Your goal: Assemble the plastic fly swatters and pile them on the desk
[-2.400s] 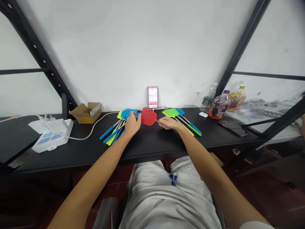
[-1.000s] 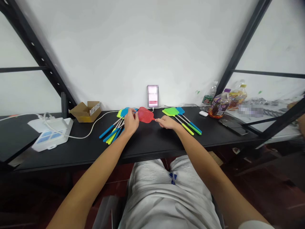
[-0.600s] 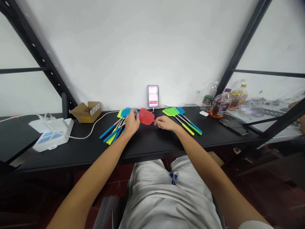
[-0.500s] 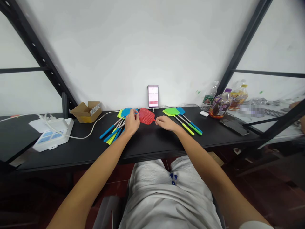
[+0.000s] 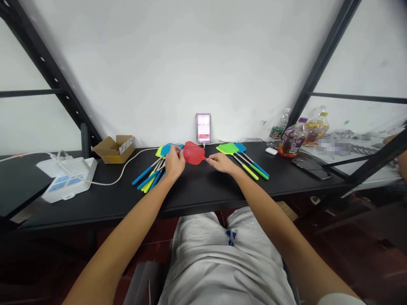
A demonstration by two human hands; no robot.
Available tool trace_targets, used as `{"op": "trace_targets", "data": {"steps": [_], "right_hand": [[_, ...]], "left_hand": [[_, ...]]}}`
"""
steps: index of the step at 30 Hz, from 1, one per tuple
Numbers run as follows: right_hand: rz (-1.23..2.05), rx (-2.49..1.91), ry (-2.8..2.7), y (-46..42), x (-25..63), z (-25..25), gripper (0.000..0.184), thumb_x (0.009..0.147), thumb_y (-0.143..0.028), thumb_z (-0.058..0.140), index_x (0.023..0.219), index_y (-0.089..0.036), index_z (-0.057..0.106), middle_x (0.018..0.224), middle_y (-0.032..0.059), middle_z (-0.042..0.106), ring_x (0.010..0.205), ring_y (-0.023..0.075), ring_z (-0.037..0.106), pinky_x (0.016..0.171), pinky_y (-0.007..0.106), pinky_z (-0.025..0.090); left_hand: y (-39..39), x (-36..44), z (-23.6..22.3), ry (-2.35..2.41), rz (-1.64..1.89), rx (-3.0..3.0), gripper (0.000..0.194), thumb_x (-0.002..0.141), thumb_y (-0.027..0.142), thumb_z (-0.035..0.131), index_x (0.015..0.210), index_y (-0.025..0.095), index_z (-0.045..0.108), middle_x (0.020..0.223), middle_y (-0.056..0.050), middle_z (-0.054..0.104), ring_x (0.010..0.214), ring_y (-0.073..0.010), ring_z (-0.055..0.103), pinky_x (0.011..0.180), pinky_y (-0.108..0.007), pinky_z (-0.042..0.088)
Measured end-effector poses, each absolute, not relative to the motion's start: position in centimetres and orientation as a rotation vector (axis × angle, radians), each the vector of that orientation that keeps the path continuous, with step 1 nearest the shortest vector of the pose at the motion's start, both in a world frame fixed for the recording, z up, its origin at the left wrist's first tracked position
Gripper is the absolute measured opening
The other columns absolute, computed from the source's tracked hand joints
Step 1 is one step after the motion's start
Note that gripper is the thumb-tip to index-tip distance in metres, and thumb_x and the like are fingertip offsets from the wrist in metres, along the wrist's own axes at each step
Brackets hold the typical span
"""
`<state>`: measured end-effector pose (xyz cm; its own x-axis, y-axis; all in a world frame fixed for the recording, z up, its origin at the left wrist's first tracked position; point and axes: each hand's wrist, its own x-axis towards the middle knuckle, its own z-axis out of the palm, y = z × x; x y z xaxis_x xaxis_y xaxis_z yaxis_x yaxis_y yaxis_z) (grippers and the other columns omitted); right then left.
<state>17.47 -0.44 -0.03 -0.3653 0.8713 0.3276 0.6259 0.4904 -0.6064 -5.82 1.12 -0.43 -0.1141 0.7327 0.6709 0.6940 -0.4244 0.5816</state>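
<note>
A red fly swatter point(image 5: 194, 153) with a meshed head is held up over the black table between my hands. My right hand point(image 5: 221, 163) is closed on its narrow neck, fingertips pinched together. My left hand point(image 5: 174, 163) pinches the left edge of the red head; its fingertips are partly hidden. Under and beside the left hand lies a pile of fly swatters with blue and yellow-green handles point(image 5: 149, 180). Right of my right hand, several more swatters lie fanned out, with a green head point(image 5: 228, 148) on top and a blue head point(image 5: 240, 147) beside it.
A phone point(image 5: 203, 128) leans against the wall at the back. On the left are an open cardboard box point(image 5: 116, 150) and a white power strip point(image 5: 70, 180) with cables. Bottles point(image 5: 292, 137), a white case point(image 5: 271, 151) and a dark phone point(image 5: 310, 168) are on the right.
Both hands still hold the red fly swatter in nearly the same place. The whole view has shifted very slightly; the piles look unchanged.
</note>
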Motion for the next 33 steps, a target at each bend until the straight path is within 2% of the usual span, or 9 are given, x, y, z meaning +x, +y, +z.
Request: {"op": "trace_targets", "data": {"steps": [4, 9, 15, 25, 30, 33], "right_hand": [[0.504, -1.274, -2.099, -0.3, 17.5, -0.2, 0.041, 0.088, -0.048, 0.047, 0.059, -0.019, 0.047, 0.054, -0.0041, 0.037, 0.054, 0.0106, 0.032, 0.055, 0.028, 0.022], [0.428, -1.331, -2.054, 0.1, 17.8, -0.4, 0.055, 0.089, -0.061, 0.046, 0.054, -0.020, 0.033, 0.053, -0.0044, 0.027, 0.053, 0.0099, 0.026, 0.054, 0.029, 0.020], [0.294, -1.373, -1.833, -0.3, 17.8, 0.4, 0.061, 0.090, -0.067, 0.042, 0.052, -0.021, 0.029, 0.052, -0.0034, 0.023, 0.052, 0.0102, 0.024, 0.053, 0.031, 0.018], [0.183, -1.261, -1.567, -1.5, 18.0, 1.9, 0.055, 0.090, -0.058, 0.046, 0.054, -0.022, 0.026, 0.056, -0.0027, 0.020, 0.054, 0.0099, 0.022, 0.052, 0.029, 0.019], [0.089, -1.186, -1.342, -1.7, 18.5, 2.6, 0.054, 0.091, -0.061, 0.041, 0.056, -0.023, 0.024, 0.057, -0.0022, 0.021, 0.055, 0.0106, 0.024, 0.052, 0.028, 0.023], [0.088, -1.142, -1.196, -1.3, 19.1, 2.7, 0.055, 0.093, -0.065, 0.033, 0.057, -0.024, 0.026, 0.054, -0.0023, 0.023, 0.052, 0.0114, 0.027, 0.050, 0.028, 0.026]], "left_hand": [[1.0, -5.9, -0.2, 1.704, 1.603, 2.037, 0.009, 0.090, 0.022, 0.049, 0.099, 0.021, 0.051, 0.079, -0.004, 0.063, 0.079, -0.0226, 0.062, 0.079, -0.037, 0.047], [0.9, -6.1, 0.0, 1.831, 1.599, 1.958, 0.007, 0.089, 0.022, 0.049, 0.096, 0.022, 0.051, 0.082, -0.005, 0.063, 0.083, -0.0235, 0.062, 0.081, -0.037, 0.046], [0.8, -5.7, -0.3, 1.734, 1.424, 2.122, 0.007, 0.088, 0.024, 0.050, 0.095, 0.022, 0.053, 0.069, -0.001, 0.061, 0.074, -0.0214, 0.062, 0.073, -0.035, 0.045], [-0.1, -5.0, -0.7, 1.333, 0.889, 2.460, 0.016, 0.086, 0.036, 0.055, 0.091, 0.021, 0.060, 0.064, 0.001, 0.064, 0.063, -0.0181, 0.061, 0.061, -0.030, 0.041], [-0.2, -5.2, -0.4, 1.468, 0.762, 2.570, 0.023, 0.087, 0.041, 0.054, 0.076, 0.023, 0.062, 0.067, -0.003, 0.066, 0.066, -0.0205, 0.062, 0.057, -0.031, 0.037], [0.1, -5.4, -0.5, 1.683, 0.729, 2.576, 0.023, 0.088, 0.040, 0.054, 0.078, 0.022, 0.064, 0.075, -0.007, 0.069, 0.075, -0.0250, 0.065, 0.062, -0.033, 0.041]]}}
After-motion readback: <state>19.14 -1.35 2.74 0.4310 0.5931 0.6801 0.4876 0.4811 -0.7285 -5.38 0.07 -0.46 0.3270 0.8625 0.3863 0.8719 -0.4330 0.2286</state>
